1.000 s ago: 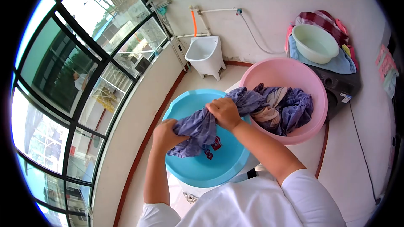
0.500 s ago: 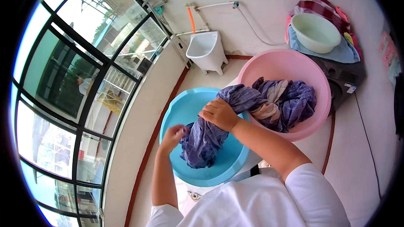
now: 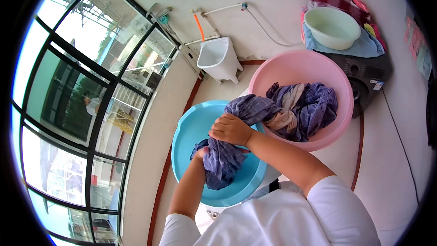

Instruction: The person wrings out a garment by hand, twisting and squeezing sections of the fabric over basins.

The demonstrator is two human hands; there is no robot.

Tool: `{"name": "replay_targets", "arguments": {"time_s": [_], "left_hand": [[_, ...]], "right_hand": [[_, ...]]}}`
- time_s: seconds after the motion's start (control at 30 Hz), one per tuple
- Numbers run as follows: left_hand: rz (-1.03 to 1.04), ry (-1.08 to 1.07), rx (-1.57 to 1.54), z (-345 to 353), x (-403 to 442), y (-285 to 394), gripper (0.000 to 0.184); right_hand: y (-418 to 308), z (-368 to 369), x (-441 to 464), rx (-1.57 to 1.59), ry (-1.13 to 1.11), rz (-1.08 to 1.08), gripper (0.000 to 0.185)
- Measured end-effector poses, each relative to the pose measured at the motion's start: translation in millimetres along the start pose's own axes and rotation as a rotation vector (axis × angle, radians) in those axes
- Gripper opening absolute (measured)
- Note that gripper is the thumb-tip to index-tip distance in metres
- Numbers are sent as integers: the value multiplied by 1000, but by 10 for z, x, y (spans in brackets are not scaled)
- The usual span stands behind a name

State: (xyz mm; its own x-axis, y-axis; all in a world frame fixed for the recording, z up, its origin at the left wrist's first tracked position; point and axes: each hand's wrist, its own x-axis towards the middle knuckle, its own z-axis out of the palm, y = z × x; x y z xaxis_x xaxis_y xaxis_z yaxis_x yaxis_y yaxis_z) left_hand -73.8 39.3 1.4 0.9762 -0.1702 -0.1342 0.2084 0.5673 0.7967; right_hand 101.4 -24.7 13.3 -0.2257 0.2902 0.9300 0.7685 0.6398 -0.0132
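Over the blue basin (image 3: 191, 120), both hands were on the purple cloth (image 3: 225, 164). Right hand (image 3: 231, 129) was closed around it, gripping from above, back of hand up. Left hand (image 3: 203, 153) was under the cloth at its lower left, touching; fingers mostly covered, so can't tell if closed or just supporting.

Cloth's loose end hung bunched over the basin; a twisted length ran from the right hand across the rims to the pink tub (image 3: 291, 66). Tub held a crumpled pile of purple fabric, with a beige piece (image 3: 291, 102) among it. Where one fabric ended and another began was hard to make out.

White basin (image 3: 337, 43) sat on a blue towel (image 3: 371, 48) atop a dark machine (image 3: 366, 70); contents too pale to call. Pink tub partly blocked the machine's front. Much of the blue basin's floor was covered by cloth and arms. Hanging items (image 3: 416, 45) at far right were blurry, partly lost in the dark lens edge.
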Motion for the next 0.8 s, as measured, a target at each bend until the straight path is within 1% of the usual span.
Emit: {"name": "replay_targets", "arguments": {"time_s": [0.07,0.1,0.13,0.17,0.23,0.27,0.3,0.37,0.4,0.43,0.47,0.5,0.53,0.57,0.6,0.63,0.67,0.7,0.73,0.77,0.8], "left_hand": [[-24,-31,66,-11,-99,-30,89],[-41,-13,113,-32,-156,-22,91],[-65,53,178,-55,-238,6,92],[-146,189,256,-70,-371,68,105],[-94,438,442,181,-418,221,92],[-62,547,538,297,-344,266,86],[-64,547,539,412,-280,326,86],[-299,834,979,563,-209,405,72],[-299,838,976,550,-205,388,72],[-278,946,1097,512,-194,354,66],[-254,1054,1216,466,-181,306,60],[-232,1152,1448,447,-145,254,47],[-227,1155,1441,432,-111,219,47],[-316,1207,1540,416,-58,190,40],[-408,1255,1638,428,2,167,34],[-409,1254,1631,374,33,91,34],[-311,1236,1767,264,52,-10,29],[-206,1209,1902,194,86,-63,25],[-204,1204,1902,126,114,-102,25],[-166,1187,1911,59,133,-144,27],[-131,1172,1918,51,155,-159,29]], "right_hand": [[-4,19,-4,-22,-13,-17,12],[-3,10,3,-69,-11,-33,12],[-7,5,7,-115,-10,-49,13],[-16,7,13,-119,-10,-46,13],[-22,38,11,-223,-97,44,11],[-27,51,12,-224,-96,46,11],[-37,63,14,-229,-122,73,10],[-77,102,22,-226,-150,98,9],[-95,114,22,-212,-256,179,8],[-110,123,13,-199,-365,259,8],[-130,134,10,-197,-369,254,8],[-153,146,12,-151,-481,360,11],[-175,159,14,-105,-593,466,14],[-194,176,6,-104,-601,461,14],[-213,193,-2,-50,-714,581,15],[-228,204,-16,7,-826,704,17],[-228,208,-28,7,-830,707,17],[-209,202,-22,17,-943,776,17],[-180,194,-13,26,-1055,845,18],[-156,187,-7,35,-1098,903,19],[-131,176,3,35,-1102,903,19]]}}
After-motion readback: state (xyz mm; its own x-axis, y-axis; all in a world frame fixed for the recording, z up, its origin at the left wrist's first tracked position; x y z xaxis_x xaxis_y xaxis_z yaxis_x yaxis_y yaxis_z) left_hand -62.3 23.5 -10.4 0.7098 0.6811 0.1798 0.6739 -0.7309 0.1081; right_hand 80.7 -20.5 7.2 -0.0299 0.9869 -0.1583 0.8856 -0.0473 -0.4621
